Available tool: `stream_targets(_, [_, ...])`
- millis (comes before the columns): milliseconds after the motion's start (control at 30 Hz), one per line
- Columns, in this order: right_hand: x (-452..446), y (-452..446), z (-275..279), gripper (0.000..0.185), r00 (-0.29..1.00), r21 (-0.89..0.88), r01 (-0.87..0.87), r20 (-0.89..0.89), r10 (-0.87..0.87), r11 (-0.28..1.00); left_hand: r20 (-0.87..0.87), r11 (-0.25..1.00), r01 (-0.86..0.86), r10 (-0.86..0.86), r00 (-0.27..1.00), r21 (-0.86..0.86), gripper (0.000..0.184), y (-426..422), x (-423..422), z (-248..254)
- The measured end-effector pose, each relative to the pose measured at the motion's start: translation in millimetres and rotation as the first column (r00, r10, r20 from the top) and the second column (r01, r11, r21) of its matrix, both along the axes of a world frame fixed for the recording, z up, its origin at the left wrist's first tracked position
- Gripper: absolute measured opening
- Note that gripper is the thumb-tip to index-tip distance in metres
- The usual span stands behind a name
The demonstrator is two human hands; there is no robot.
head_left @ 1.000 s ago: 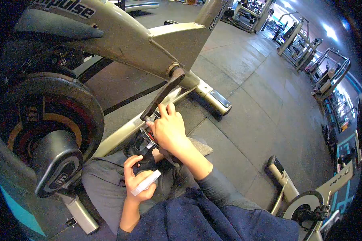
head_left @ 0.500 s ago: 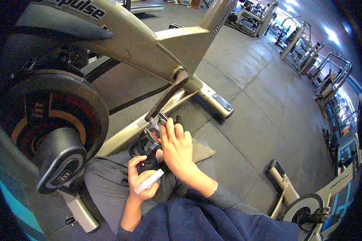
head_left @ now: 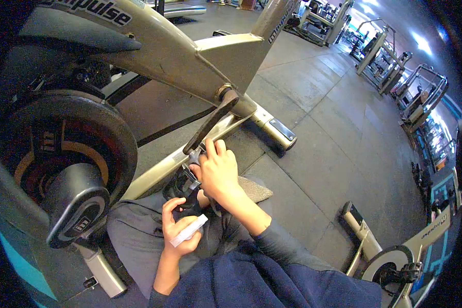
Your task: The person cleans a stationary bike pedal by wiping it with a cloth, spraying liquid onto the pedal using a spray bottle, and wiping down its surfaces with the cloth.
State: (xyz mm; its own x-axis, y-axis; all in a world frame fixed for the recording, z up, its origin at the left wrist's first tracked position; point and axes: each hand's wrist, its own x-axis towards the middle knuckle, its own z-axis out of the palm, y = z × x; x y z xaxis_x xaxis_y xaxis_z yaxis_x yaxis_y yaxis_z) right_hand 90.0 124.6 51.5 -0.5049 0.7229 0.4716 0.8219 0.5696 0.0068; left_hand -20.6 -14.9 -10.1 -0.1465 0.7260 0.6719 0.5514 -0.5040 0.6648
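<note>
A pedal (head_left: 192,174) with a black strap hangs at the lower end of the dark crank arm (head_left: 210,122) of an exercise bike. My right hand (head_left: 218,172) is closed around the pedal's upper end by the crank, thumb on the near side; its grip partly hides the pedal. Lower down, my left hand (head_left: 182,231) is curled, with a small white rectangular strip (head_left: 189,231) lying across it under the thumb. Its index finger and thumb are by the black strap (head_left: 192,205); whether they pinch it I cannot tell.
The bike's beige frame (head_left: 174,56) rises ahead, its flywheel (head_left: 66,138) at left and a floor foot (head_left: 277,131) beyond the crank. A tan rough-textured piece (head_left: 255,190) shows beside my right wrist. Another bike (head_left: 390,267) stands at lower right; gym machines (head_left: 380,56) line the back.
My right hand has shifted slightly left and its fingers have curled more around the pedal, with the thumb now showing. My left hand stays nearly in place with the white strip.
</note>
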Motion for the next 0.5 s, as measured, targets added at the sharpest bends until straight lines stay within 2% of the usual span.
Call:
stream_targets(100, [8,-11,-6,0.034,0.999,0.038,-0.016,-0.037,0.017,0.999,-0.004,1.0,0.001,-0.001,1.0,-0.013,0.028,-1,0,3])
stream_targets(333, [21,-32,-8,0.045,0.999,0.116,0.049,0.007,-0.05,0.992,-0.004,1.0,0.003,-0.003,1.0,-0.011,0.03,-1,0,2])
stream_targets(467, [14,-29,-7,0.043,0.997,0.112,0.062,0.031,-0.065,0.992,0.0,1.0,0.008,-0.008,1.0,-0.024,0.03,-1,0,3])
stream_targets(500, [10,-26,-8,0.038,0.998,0.071,0.068,0.009,-0.069,0.995,0.008,0.999,0.009,-0.009,1.0,-0.03,0.03,-2,0,4])
